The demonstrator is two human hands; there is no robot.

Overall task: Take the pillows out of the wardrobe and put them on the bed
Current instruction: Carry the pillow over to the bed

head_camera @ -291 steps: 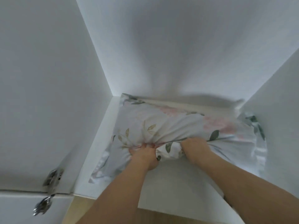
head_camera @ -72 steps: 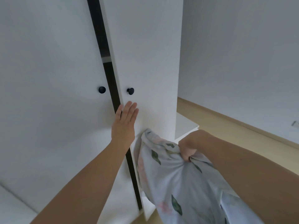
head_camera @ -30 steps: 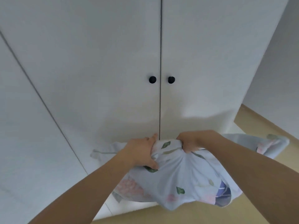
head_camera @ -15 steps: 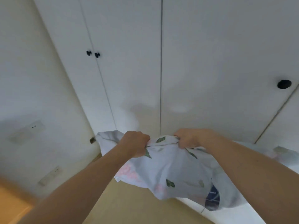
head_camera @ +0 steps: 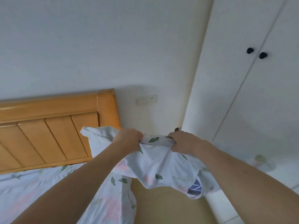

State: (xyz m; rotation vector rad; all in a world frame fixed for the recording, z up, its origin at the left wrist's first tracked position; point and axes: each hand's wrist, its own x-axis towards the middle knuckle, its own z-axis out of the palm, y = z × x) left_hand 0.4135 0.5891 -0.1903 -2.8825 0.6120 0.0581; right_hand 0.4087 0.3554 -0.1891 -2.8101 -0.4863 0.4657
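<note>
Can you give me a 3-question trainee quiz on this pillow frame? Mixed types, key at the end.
1. True or false: the pillow already lies flat on the bed.
2. Multiple choice: what sits on the wall between the headboard and the wardrobe? A) a wall socket and switch plate B) a clock C) a mirror
3. Fill in: the left hand and right hand both grip the pillow along its ____ edge.

Key
1. False; it hangs in the air from both hands, beside the bed.
2. A, the socket and switch plate.
3. Top.
</note>
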